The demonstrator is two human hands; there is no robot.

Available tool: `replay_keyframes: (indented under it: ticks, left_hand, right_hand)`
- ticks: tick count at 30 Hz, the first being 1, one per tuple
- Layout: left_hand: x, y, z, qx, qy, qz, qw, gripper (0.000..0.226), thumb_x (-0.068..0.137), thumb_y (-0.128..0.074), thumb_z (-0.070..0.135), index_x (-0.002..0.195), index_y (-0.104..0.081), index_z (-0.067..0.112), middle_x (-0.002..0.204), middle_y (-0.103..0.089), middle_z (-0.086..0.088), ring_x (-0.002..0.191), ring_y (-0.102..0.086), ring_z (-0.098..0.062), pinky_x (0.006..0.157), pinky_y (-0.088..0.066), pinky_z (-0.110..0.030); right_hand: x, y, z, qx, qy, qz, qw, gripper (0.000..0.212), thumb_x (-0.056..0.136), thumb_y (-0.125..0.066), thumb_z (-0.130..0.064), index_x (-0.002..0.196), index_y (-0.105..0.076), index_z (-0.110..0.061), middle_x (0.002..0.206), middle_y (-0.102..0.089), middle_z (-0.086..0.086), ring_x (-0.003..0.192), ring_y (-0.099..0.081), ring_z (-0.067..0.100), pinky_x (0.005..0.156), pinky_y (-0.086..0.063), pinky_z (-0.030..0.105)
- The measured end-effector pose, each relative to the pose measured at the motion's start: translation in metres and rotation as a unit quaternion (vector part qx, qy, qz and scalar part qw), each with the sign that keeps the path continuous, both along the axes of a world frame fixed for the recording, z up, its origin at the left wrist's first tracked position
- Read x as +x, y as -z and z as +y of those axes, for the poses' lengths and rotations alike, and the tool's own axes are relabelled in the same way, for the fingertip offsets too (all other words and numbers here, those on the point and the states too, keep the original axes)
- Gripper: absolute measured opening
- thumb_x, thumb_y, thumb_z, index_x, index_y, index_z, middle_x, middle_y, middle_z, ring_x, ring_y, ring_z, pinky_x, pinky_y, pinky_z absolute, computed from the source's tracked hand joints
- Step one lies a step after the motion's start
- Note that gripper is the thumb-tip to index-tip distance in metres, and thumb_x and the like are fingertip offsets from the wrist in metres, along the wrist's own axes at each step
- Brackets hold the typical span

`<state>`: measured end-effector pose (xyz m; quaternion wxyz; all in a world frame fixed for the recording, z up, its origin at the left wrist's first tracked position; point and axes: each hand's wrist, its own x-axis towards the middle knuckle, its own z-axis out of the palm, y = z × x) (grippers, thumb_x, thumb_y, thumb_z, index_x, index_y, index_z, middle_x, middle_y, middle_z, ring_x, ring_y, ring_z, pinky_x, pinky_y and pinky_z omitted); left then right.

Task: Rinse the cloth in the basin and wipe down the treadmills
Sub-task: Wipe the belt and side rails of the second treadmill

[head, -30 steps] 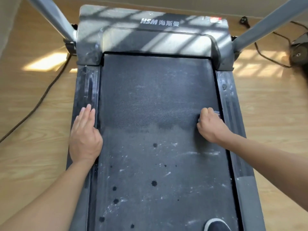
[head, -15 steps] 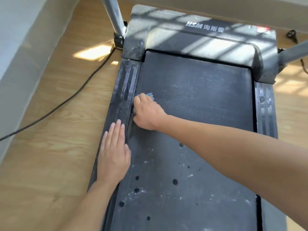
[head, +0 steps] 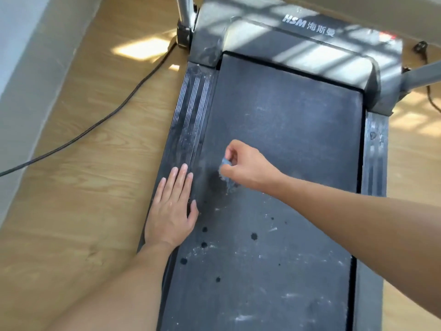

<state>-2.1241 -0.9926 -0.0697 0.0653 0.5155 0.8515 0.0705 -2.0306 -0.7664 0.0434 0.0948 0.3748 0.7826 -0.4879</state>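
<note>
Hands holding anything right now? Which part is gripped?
Right hand grips a small blue-grey cloth by its bunched top; the loose end hangs toward the treadmill belt. Left hand lies flat on the side rail, holding nothing.

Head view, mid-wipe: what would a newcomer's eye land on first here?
First, the right hand gripping a small blue-grey cloth at the left part of the dusty black treadmill belt, with the left hand flat on the left side rail. Next, the dark spots and white smears on the belt's near half, and a black cable trailing across the wooden floor at left.
</note>
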Motion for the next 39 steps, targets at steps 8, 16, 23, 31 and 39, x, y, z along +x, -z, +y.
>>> replay_keyframes:
  ticks: [8,16,23,31,39]
  left_hand:
    - [-0.001,0.002,0.003,0.015,-0.007,0.011,1.0,0.071,0.1,-0.044,0.031,0.167,-0.032,0.012,0.179,-0.012,-0.002,0.166,-0.01,-0.02,0.133,-0.018,-0.047]
    - [0.002,-0.002,0.002,0.032,-0.017,0.0,0.999,0.069,0.101,-0.044,0.032,0.166,-0.035,0.014,0.179,-0.012,0.0,0.166,-0.01,-0.018,0.133,-0.02,-0.046]
    - [0.002,0.0,0.0,0.033,-0.025,0.003,0.999,0.066,0.103,-0.043,0.034,0.166,-0.035,0.015,0.179,-0.013,-0.001,0.166,-0.01,-0.018,0.133,-0.02,-0.045]
    - [0.001,0.001,0.001,0.05,-0.023,-0.007,0.998,0.065,0.101,-0.045,0.027,0.165,-0.038,0.014,0.179,-0.014,-0.002,0.166,-0.01,-0.019,0.133,-0.02,-0.046]
    - [-0.002,0.008,-0.005,0.048,-0.014,0.011,0.999,0.07,0.096,-0.035,0.014,0.166,-0.034,0.01,0.179,-0.014,-0.005,0.166,-0.013,-0.022,0.132,-0.021,-0.046]
  right_hand:
    - [0.026,0.014,-0.017,-0.36,0.293,0.118,0.878,0.025,0.089,-0.067,-0.01,0.114,-0.065,-0.006,0.104,-0.072,0.014,0.09,-0.07,0.031,0.081,-0.056,0.045]
    - [0.025,-0.012,-0.009,-0.135,0.012,0.084,0.987,0.019,0.105,-0.061,-0.025,0.121,-0.072,-0.027,0.111,-0.078,-0.01,0.103,-0.074,0.01,0.094,-0.056,0.035]
    - [0.001,0.02,-0.004,0.233,0.007,0.093,0.968,0.018,0.099,-0.065,-0.024,0.115,-0.065,-0.032,0.105,-0.055,-0.012,0.096,-0.058,0.008,0.087,-0.054,0.037]
    - [-0.032,0.09,-0.026,0.303,-0.003,0.0,0.953,0.026,0.101,-0.064,-0.032,0.108,-0.056,-0.008,0.11,-0.054,0.013,0.099,-0.048,0.034,0.091,-0.042,0.044]
    - [0.032,0.093,-0.118,0.327,-0.189,0.054,0.924,0.022,0.102,-0.039,-0.029,0.107,-0.053,-0.013,0.108,-0.05,0.003,0.093,-0.041,0.026,0.086,-0.04,0.04]
